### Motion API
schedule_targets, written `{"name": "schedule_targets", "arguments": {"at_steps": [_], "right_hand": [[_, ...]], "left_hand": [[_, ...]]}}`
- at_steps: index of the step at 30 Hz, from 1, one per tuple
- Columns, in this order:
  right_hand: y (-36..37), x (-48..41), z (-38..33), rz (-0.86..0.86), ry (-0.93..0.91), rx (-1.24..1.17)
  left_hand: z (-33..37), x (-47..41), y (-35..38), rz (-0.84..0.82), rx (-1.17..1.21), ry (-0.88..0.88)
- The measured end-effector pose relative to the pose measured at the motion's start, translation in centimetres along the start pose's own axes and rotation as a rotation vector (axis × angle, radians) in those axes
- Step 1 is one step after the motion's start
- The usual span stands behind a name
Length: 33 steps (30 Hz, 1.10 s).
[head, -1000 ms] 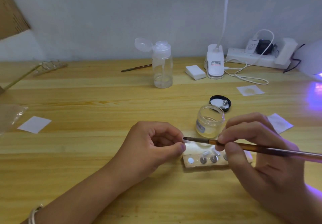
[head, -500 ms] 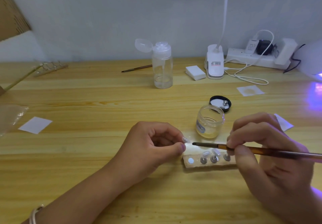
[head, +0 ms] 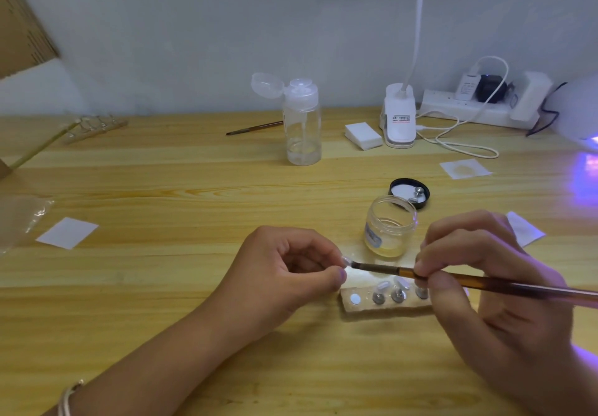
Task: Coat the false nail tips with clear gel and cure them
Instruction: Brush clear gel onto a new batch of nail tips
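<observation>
1. A nail tip (head: 347,260) is pinched in the fingertips of the left hand (head: 284,273) and is touched by the brush (head: 453,281), held pen-style in the right hand (head: 485,286), so coating looks midway
2. Just below the brush, between the hands, spare tips (head: 384,285) are parked on a holder block (head: 352,307); coated or not can't be told
3. Just past the right hand the gel jar (head: 390,231) is left open, lid (head: 409,193) behind it
4. Further off to its right a lamp (head: 579,108) is glowing purple, curing presumably not yet done
</observation>
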State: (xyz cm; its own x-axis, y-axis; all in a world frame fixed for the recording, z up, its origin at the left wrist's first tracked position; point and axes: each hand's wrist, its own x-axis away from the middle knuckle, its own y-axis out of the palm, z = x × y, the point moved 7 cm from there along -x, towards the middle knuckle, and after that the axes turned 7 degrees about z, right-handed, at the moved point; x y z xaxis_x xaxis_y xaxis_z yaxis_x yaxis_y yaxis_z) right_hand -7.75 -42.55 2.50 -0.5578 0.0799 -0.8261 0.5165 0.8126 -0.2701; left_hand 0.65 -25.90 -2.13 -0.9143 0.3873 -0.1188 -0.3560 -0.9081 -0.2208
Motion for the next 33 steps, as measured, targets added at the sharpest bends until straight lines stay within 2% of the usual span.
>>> {"name": "schedule_targets", "arguments": {"at_steps": [6,12,19,27,33], "right_hand": [[-0.26,0.05,0.12,0.035,-0.004,-0.025],[0.31,0.20,0.41,-0.032,0.007,-0.004],[-0.37,0.04,0.31,0.040,-0.011,-0.011],[0.27,0.18,0.51,-0.025,0.004,-0.020],[-0.17,0.18,0.65,0.018,0.026,-0.060]], "left_hand": [[-0.08,-0.03,-0.05,0.006,-0.007,0.003],[-0.18,-0.04,-0.09,0.006,-0.007,-0.009],[-0.19,-0.03,-0.11,-0.001,0.021,-0.006],[-0.38,-0.20,-0.26,-0.002,0.020,0.000],[-0.14,-0.12,-0.22,-0.004,0.002,0.012]]}}
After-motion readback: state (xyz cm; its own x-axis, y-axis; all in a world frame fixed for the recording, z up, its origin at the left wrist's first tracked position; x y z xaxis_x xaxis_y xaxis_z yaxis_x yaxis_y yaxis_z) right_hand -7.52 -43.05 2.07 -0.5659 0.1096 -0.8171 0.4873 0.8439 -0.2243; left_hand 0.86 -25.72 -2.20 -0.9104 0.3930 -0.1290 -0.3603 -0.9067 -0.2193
